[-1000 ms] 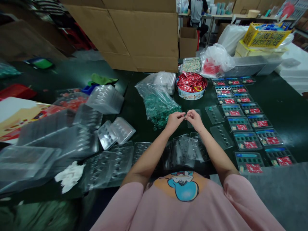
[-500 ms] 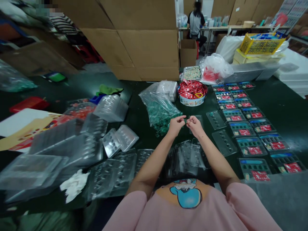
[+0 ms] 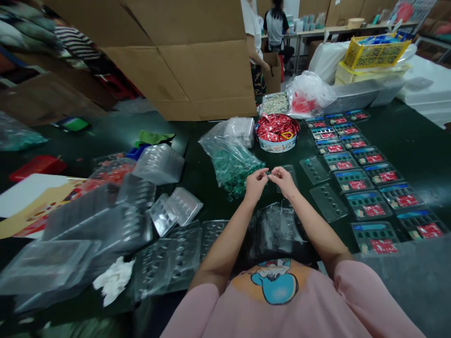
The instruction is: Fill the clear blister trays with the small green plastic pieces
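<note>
My left hand (image 3: 256, 184) and my right hand (image 3: 283, 180) meet fingertip to fingertip above the dark table. Both are closed in a pinch. Whatever lies between the fingers is too small to make out. Just left of my left hand, a clear plastic bag (image 3: 225, 141) spills small green pieces (image 3: 237, 180). Under my right hand lies a clear blister tray (image 3: 291, 174), partly hidden by it. Two more clear trays lie to the right, an upper one (image 3: 314, 170) with a green piece at one end and a lower one (image 3: 329, 202).
Filled trays (image 3: 355, 180) with red packets and blue sticks stand in rows at right. A round tin (image 3: 278, 144) of red packets sits beyond my hands. Stacked clear trays (image 3: 105, 220) crowd the left, and a cardboard panel (image 3: 207, 70) rises behind. People are in the background.
My view has shifted slightly. My hands remain fingertip to fingertip, with the right fingers a little more extended. Another person in a white top has come into view beside the cardboard panel.
</note>
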### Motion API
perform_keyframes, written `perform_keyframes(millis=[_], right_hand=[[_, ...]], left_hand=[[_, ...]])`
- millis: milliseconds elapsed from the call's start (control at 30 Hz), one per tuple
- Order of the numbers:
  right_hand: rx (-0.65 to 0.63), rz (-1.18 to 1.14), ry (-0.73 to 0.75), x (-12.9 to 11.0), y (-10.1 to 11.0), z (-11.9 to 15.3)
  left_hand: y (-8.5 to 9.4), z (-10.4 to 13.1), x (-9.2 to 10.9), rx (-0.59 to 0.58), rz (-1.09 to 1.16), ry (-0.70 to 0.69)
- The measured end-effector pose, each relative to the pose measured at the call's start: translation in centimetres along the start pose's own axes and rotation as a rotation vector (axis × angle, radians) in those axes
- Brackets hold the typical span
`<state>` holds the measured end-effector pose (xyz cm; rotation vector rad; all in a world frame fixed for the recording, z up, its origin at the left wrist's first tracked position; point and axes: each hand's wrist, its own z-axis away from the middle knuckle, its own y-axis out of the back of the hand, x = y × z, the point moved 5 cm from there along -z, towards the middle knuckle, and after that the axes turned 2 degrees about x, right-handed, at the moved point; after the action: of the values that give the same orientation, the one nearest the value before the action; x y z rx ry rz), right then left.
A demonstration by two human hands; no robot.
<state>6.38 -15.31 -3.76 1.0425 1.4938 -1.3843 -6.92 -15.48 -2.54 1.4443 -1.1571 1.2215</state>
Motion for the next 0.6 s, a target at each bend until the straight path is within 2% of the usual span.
perform_keyframes(millis=[300,367,467,500,533,600], right_hand=[[0.083,0.189,-0.001,0.9,0.7,-0.5],[0.153,0.151,-0.021,1.1,1.8,-0.6],[0.317,0.078,-0.102,1.2,3.9,-0.5],[0.333,0.056,-0.125,1.1,4.3,-0.4],[0.308,0.038,-0.136,0.9,4.2,-0.3],[0.179,0.033,-0.103,0.3,3.0,-0.3]], left_hand=[[-0.9,0.6,-0.9,0.074,0.074,0.011],[-0.4,0.3,-0.9,0.119,0.139,0.042],[1.2,-0.6,-0.6,0.212,0.203,0.062],[1.7,-0.9,-0.4,0.224,0.200,0.051],[1.9,-1.1,-0.1,0.217,0.185,0.034],[1.8,-1.3,0.2,0.161,0.136,-0.005]])
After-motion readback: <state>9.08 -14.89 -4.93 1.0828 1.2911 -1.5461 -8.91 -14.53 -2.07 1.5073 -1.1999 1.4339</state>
